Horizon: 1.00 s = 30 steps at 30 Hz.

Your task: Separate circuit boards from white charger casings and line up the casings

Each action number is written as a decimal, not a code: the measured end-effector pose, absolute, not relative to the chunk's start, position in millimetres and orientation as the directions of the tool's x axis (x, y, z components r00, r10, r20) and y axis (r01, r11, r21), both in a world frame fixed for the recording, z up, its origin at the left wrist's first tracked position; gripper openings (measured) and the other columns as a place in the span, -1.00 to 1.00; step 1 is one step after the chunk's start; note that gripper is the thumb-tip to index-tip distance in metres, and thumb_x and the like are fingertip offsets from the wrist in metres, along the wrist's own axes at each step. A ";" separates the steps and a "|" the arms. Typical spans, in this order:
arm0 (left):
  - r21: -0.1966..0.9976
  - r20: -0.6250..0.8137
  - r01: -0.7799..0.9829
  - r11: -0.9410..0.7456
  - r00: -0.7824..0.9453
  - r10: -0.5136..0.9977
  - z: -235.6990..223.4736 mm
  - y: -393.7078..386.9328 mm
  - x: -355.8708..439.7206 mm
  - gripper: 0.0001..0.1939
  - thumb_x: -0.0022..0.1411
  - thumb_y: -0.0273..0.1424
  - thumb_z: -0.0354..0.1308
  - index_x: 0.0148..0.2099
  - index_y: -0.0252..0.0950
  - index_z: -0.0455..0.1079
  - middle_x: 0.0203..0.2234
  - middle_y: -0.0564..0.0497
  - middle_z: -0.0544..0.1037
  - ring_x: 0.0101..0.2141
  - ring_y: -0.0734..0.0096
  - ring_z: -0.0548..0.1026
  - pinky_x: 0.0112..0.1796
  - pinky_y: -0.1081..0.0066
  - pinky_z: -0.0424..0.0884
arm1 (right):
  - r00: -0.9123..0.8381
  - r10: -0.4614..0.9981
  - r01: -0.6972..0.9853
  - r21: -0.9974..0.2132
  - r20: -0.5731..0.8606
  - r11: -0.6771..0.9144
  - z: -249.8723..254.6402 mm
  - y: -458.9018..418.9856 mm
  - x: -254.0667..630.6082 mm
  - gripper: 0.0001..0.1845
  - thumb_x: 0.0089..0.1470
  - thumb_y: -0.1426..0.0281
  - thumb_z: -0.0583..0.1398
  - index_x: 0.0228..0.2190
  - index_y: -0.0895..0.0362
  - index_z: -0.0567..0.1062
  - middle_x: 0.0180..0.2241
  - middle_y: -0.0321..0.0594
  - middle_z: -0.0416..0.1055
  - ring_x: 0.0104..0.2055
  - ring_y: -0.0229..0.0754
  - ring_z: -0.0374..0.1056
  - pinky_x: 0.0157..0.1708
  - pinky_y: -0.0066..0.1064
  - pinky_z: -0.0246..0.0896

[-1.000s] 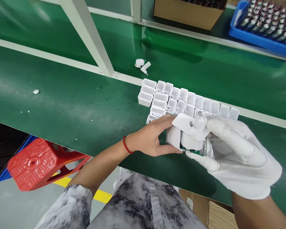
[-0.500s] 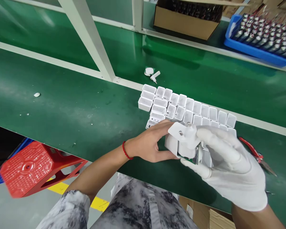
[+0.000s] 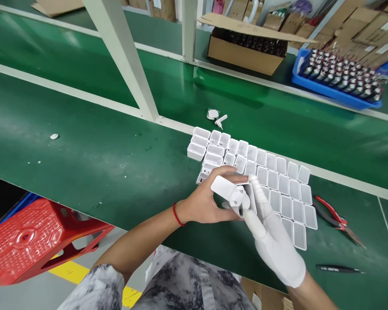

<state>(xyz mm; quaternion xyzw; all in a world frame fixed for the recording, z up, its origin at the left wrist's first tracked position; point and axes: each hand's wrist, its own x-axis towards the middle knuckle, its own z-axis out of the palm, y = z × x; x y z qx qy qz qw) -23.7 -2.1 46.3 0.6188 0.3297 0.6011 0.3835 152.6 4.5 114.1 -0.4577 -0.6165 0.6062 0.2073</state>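
Observation:
My left hand (image 3: 202, 200), bare with a red cord at the wrist, is closed around the side of a white plastic case (image 3: 251, 199). A white flat plate (image 3: 223, 188) and a rounded white part (image 3: 240, 196) with two small metal pins or screws stick out of the case's open side. In a white glove, my right hand (image 3: 273, 234) grips the case from the right. Its fingers lie along the outer wall, and its thumb presses by the rounded part. The case's inside is mostly hidden. Rows of open white cases (image 3: 272, 177) stand just beyond my hands.
Red-handled pliers (image 3: 339, 221) and black tweezers (image 3: 336, 268) lie at right. Behind the rows are a small round-topped part (image 3: 213, 114) and a white L-shaped piece (image 3: 221, 122). A cardboard box (image 3: 242, 54) and blue tray (image 3: 336, 92) stand on the shelf; a red stool (image 3: 32, 241) is lower left.
The plate and rounded part have turned and sit lower in the case. My right hand has moved left, its fingers now along the case wall. The view has tilted up slightly.

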 end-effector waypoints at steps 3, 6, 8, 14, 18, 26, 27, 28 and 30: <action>0.866 0.500 -0.009 -0.501 -0.010 0.866 45.1 -2.5 -18.4 0.07 0.07 -0.22 0.47 0.41 -0.10 -0.16 0.08 -0.15 0.57 0.12 0.10 0.48 0.19 0.02 0.33 | -0.415 0.842 0.179 -0.938 -0.345 -0.296 110.3 3.1 140.1 -0.15 0.25 -0.05 0.14 0.41 -0.19 -0.08 0.37 -0.32 0.14 0.40 -0.05 0.07 0.32 -0.16 0.13; 0.813 0.582 0.046 -0.580 -0.058 0.811 46.7 -2.0 -16.5 -0.03 0.11 -0.25 0.45 0.40 -0.10 -0.04 0.09 -0.17 0.54 0.11 0.14 0.49 0.15 0.10 0.38 | -0.403 0.853 0.030 -0.937 -0.331 -0.349 108.3 6.6 133.9 -0.19 0.17 -0.02 0.24 0.35 -0.15 0.15 0.25 -0.24 0.33 0.31 0.03 0.23 0.27 -0.08 0.22; 0.760 0.650 0.105 -0.642 -0.094 0.754 47.5 -0.7 -16.3 -0.25 0.10 -0.24 0.45 0.27 -0.17 0.21 0.07 -0.19 0.51 0.07 0.13 0.52 0.09 0.16 0.46 | -0.418 0.848 -0.015 -0.931 -0.325 -0.364 108.7 9.5 131.4 -0.23 0.14 -0.01 0.27 0.30 -0.09 0.27 0.15 -0.19 0.43 0.16 0.06 0.39 0.16 -0.05 0.35; 0.674 0.738 0.257 -0.692 -0.213 0.640 48.5 2.6 -12.5 -0.38 0.10 -0.26 0.45 0.12 -0.24 0.26 -0.03 -0.16 0.47 0.00 0.16 0.54 -0.01 0.15 0.54 | -0.291 0.928 -0.039 -0.967 -0.232 -0.253 105.9 12.9 123.5 -0.36 0.11 0.02 0.31 0.17 -0.05 0.46 0.15 -0.23 0.45 0.18 0.07 0.37 0.15 -0.09 0.36; 0.649 0.758 0.324 -0.688 -0.206 0.618 47.7 2.6 -8.4 -0.51 0.17 -0.28 0.39 0.05 -0.27 0.28 -0.02 -0.19 0.48 0.04 0.15 0.54 0.01 0.15 0.54 | -0.160 0.982 0.040 -0.995 -0.097 -0.092 99.8 13.4 119.2 -0.39 0.08 -0.05 0.30 0.08 -0.03 0.56 0.09 -0.20 0.51 0.12 0.08 0.42 0.12 -0.08 0.38; 0.710 0.701 0.334 -0.620 -0.250 0.668 37.6 5.6 -9.2 -0.51 0.14 -0.17 0.40 -0.01 -0.25 0.29 -0.05 -0.17 0.52 -0.02 0.17 0.57 -0.06 0.20 0.56 | -0.217 0.954 0.000 -0.978 -0.205 -0.211 90.3 24.0 117.6 -0.38 0.05 -0.06 0.32 0.08 -0.06 0.55 0.04 -0.22 0.54 0.02 0.03 0.48 0.04 -0.13 0.43; 0.728 0.683 0.323 -0.605 -0.260 0.683 36.9 5.7 -10.0 -0.52 0.15 -0.16 0.39 -0.01 -0.24 0.31 -0.08 -0.15 0.53 -0.06 0.20 0.58 -0.10 0.23 0.56 | -0.269 0.935 0.013 -0.971 -0.232 -0.237 91.1 26.3 120.7 -0.37 0.09 -0.09 0.27 0.11 -0.06 0.52 0.07 -0.21 0.52 0.05 0.04 0.46 0.05 -0.12 0.43; 0.746 0.664 0.306 -0.591 -0.272 0.697 36.6 5.6 -10.8 -0.52 0.14 -0.15 0.39 -0.02 -0.24 0.32 -0.11 -0.12 0.53 -0.09 0.22 0.59 -0.14 0.25 0.56 | -0.332 0.907 0.036 -0.964 -0.260 -0.263 92.7 28.7 125.1 -0.34 0.14 -0.15 0.19 0.14 -0.06 0.50 0.09 -0.19 0.50 0.08 0.06 0.45 0.05 -0.10 0.44; 0.777 0.629 0.255 -0.575 -0.286 0.723 36.9 4.9 -11.9 -0.53 0.13 -0.15 0.40 -0.04 -0.24 0.33 -0.15 -0.10 0.53 -0.13 0.24 0.58 -0.17 0.29 0.55 | -0.441 0.845 0.106 -0.952 -0.303 -0.286 97.6 33.6 136.9 -0.23 0.20 -0.24 -0.02 0.17 -0.05 0.47 0.14 -0.14 0.46 0.14 0.10 0.42 0.07 -0.04 0.43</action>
